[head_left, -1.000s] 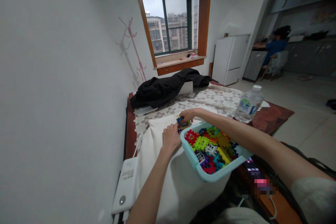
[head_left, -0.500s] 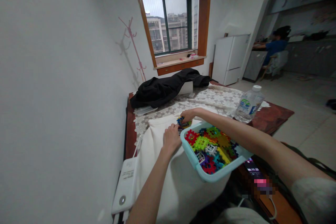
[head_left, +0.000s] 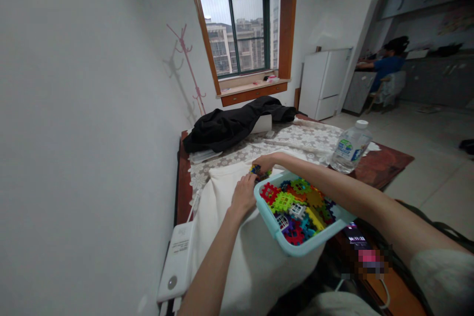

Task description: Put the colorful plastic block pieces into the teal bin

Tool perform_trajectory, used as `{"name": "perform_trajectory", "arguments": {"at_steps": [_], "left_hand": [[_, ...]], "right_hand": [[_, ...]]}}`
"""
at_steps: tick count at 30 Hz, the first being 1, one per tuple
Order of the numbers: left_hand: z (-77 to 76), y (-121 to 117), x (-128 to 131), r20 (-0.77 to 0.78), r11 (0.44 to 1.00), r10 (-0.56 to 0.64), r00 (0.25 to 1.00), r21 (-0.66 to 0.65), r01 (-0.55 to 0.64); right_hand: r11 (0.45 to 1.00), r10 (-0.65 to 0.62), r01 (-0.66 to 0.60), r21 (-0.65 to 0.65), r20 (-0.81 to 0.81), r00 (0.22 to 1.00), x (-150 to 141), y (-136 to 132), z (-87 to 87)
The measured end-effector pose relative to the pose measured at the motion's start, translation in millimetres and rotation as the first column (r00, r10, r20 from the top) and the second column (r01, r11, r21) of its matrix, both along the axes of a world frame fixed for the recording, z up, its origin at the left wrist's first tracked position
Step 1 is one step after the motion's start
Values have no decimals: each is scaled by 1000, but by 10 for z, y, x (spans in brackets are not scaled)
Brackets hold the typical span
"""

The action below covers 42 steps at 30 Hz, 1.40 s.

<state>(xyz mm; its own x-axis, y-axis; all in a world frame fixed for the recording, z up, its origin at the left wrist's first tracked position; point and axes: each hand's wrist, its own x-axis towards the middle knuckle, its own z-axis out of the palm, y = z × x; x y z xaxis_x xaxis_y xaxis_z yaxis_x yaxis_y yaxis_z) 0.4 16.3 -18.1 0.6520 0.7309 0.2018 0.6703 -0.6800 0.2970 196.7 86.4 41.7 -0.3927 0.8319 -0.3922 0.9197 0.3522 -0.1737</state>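
Observation:
A small cluster of colourful interlocking plastic blocks [head_left: 259, 171] sits on a white cloth [head_left: 237, 256] just beyond a light blue basket [head_left: 274, 227]. My right hand [head_left: 267, 162] reaches over the basket and is closed on the top of this cluster. My left hand [head_left: 244, 195] rests on the cloth beside the basket's left corner, its fingers curled against the cluster's near side. The basket holds several loose blocks [head_left: 296, 205] in red, green, yellow, blue and purple.
A clear water bottle [head_left: 350, 147] stands on the lace-covered table [head_left: 385, 160] at the right. A black jacket [head_left: 233, 126] lies at the far end. A white power bank [head_left: 177, 264] lies near the left edge, a phone [head_left: 357, 242] by the basket. A person sits far back at right.
My left hand has slid slightly forward toward the block cluster. My right hand has stayed on the cluster.

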Motion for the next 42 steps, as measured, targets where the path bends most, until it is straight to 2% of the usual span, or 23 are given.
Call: {"name": "perform_trajectory", "arguments": {"at_steps": [5,11,21,29,33,35,42], "left_hand": [[-45,16,-18,-12,997,-80,997,16,81],[-67,42,-15,-2,994,-109,994,18,109],[-51,61,-9,62,984,-177,982,-17,178],[-15,49,6,165,989,-103,981,-91,119],[-54,48,0,186,992,-35,982,-112,56],[-68,53,1,210,990,-38,977,-123,65],[-70,67,28,469,970,11,883,-219,104]], "right_hand": [[999,16,-14,-36,42,999,31,23,19],[999,11,-9,-45,48,999,50,14,19],[997,-36,35,66,12,999,104,53,7],[984,-22,28,174,-32,999,32,88,-1],[984,3,4,177,-37,999,34,63,29],[985,10,-4,170,-32,999,33,46,41],[989,25,-19,149,-39,999,14,0,70]]}}
